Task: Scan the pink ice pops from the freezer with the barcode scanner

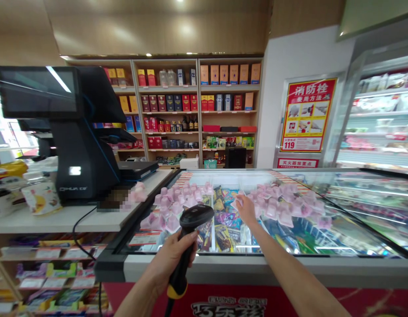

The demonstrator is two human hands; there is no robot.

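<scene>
My left hand is wrapped round the handle of a black barcode scanner with a yellow ring at its base. The scanner's head is up and over the freezer's front part. My right hand is closed in a pinch above the glass lid, with the edge of a small pink cup showing at its fingertips. To the left lies a group of pink cups on the glass, and to the right another group of pink cups. Wrapped ice creams show through the glass between the groups.
A chest freezer with a grey front rim spans the foreground. On the left, a black checkout terminal stands on a white counter, its cable hanging down. Shelves of boxed goods line the back. A refrigerated display is at right.
</scene>
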